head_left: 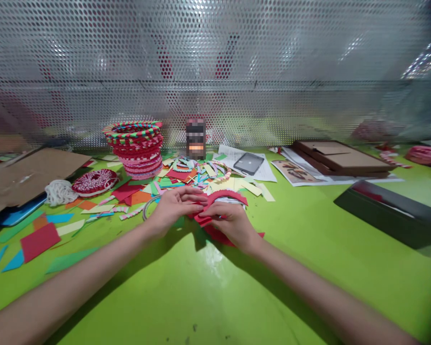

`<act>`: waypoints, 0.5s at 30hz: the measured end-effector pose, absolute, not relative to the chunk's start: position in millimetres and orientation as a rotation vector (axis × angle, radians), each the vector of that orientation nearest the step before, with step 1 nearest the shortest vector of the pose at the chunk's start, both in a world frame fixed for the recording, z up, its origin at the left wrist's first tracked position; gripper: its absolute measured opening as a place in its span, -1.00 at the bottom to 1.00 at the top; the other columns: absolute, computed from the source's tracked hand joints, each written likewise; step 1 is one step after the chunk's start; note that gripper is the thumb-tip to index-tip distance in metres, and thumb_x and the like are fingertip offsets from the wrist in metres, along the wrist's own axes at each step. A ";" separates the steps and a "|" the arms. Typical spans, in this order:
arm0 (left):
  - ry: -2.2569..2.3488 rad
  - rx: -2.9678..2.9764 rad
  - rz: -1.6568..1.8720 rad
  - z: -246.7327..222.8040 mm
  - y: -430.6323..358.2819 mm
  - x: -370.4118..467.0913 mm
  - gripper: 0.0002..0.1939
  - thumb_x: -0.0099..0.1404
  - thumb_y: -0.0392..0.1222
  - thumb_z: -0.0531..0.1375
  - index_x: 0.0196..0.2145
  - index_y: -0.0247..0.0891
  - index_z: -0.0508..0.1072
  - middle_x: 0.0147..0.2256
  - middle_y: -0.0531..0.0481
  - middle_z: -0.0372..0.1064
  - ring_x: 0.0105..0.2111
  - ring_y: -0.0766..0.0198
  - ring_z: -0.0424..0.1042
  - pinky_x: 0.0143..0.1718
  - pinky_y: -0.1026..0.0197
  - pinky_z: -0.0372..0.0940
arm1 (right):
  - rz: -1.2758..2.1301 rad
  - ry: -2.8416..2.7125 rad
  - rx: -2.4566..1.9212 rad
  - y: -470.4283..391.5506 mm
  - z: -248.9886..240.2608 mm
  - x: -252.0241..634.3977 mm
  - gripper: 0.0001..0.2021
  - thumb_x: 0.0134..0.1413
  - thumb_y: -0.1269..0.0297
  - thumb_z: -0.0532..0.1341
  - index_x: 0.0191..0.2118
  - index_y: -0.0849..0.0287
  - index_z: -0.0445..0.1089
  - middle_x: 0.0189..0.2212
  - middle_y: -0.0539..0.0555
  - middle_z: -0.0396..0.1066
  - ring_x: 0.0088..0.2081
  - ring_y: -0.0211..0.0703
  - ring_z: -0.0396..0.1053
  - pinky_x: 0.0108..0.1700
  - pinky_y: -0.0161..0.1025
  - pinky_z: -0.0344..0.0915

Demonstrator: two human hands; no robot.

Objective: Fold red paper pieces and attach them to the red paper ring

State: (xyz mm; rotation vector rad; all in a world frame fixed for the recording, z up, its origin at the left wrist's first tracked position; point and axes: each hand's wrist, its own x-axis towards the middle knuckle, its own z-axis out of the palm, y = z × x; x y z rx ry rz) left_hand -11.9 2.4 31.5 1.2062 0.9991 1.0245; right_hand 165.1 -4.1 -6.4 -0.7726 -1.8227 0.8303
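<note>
Above the green table my left hand [172, 207] and my right hand [233, 223] meet at a curved red strip [232, 194], which looks like paper or foam and has a scalloped edge. My right thumb and fingers pinch it. The left fingers are closed at its left end, where they partly hide it. A lower part of the red material hangs below my right hand. Behind my left hand a thin ring [146, 209] lies among coloured paper scraps [181, 175].
A stack of braided rings [136, 151] stands at the back left, beside a red-and-white round coil [95, 182] and white yarn [60, 192]. Cardboard [39, 175] lies far left. On the right are a brown box [345, 158] and a black case [391, 213]. Perforated metal [215, 96] closes the back.
</note>
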 end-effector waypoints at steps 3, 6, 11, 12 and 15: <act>0.982 1.227 1.024 31.4 3.5 -12.8 -0.64 -0.08 -0.33 0.41 -0.27 -0.32 0.48 -0.25 -0.13 0.56 -0.19 0.11 0.53 -0.13 0.10 0.41 | 0.907 -1.797 -0.799 -5.0 -2.4 165.0 -0.78 -0.04 0.54 0.27 -0.35 0.08 0.59 -0.42 0.04 0.55 -0.38 -0.14 0.47 -0.27 -0.18 0.40; 0.974 1.213 1.051 29.6 6.3 -15.1 -0.63 -0.09 -0.33 0.41 -0.27 -0.33 0.47 -0.25 -0.11 0.56 -0.19 0.11 0.53 -0.12 0.09 0.41 | 0.921 -1.802 -0.780 -5.2 0.3 164.8 -0.73 -0.03 0.56 0.24 -0.29 0.05 0.59 -0.36 0.04 0.56 -0.30 -0.16 0.48 -0.18 -0.19 0.39; 0.987 1.230 1.028 30.1 7.5 -15.1 -0.61 -0.08 -0.29 0.42 -0.24 -0.32 0.47 -0.22 -0.14 0.55 -0.15 0.10 0.52 -0.09 0.08 0.39 | 0.966 -1.772 -0.777 -4.6 1.5 163.7 -0.79 0.01 0.49 0.25 -0.31 0.06 0.58 -0.36 0.04 0.55 -0.31 -0.16 0.46 -0.21 -0.20 0.38; 1.003 1.239 1.025 30.3 7.4 -14.7 -0.60 -0.07 -0.28 0.42 -0.23 -0.32 0.48 -0.19 -0.16 0.54 -0.15 0.10 0.52 -0.09 0.08 0.38 | 0.947 -1.758 -0.784 -4.8 1.7 163.3 -0.83 0.01 0.47 0.27 -0.33 0.08 0.58 -0.38 0.05 0.55 -0.33 -0.16 0.46 -0.22 -0.20 0.38; 1.095 1.226 0.996 28.4 8.5 -15.1 -0.58 -0.06 -0.22 0.43 -0.21 -0.32 0.50 -0.21 -0.18 0.54 -0.23 0.12 0.53 -0.20 0.12 0.40 | 0.869 -1.714 -0.809 -5.2 2.4 162.9 -0.92 -0.02 0.41 0.32 -0.38 0.10 0.57 -0.40 0.05 0.52 -0.34 -0.16 0.43 -0.23 -0.19 0.36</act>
